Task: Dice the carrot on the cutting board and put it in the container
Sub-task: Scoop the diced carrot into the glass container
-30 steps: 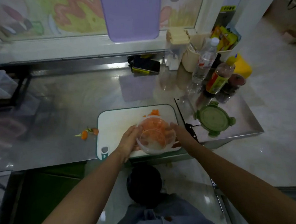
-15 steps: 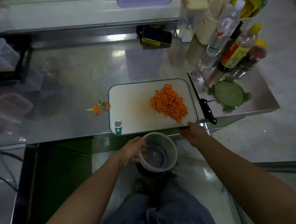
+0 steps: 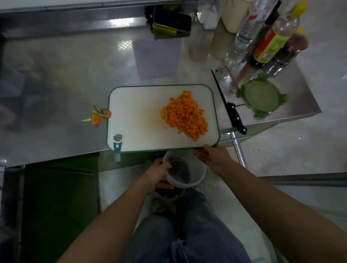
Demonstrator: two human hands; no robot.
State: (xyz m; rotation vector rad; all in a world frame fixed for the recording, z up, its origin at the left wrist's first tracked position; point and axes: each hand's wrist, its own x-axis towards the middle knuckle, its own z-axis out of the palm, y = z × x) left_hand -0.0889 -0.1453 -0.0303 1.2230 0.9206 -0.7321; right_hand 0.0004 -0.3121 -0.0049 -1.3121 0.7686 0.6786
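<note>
Container (image 3: 186, 173) had come up under the board's (image 3: 141, 117) near edge. Diced carrot (image 3: 184, 115) lay heaped on the board's right half. Left hand (image 3: 157, 175) gripped the container rim; right hand (image 3: 212, 156) pinched the board's corner. Best practice: keep the rim directly under the edge, then tip gently.

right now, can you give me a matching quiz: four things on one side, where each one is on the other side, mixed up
Things
1. diced carrot
2. knife
3. lid
4. container

Places
a. held in the left hand, below the counter edge
b. piled on the board
c. along the board's right side
d. on the counter in front of the bottles

Pairs: 1-b, 2-c, 3-d, 4-a
</note>
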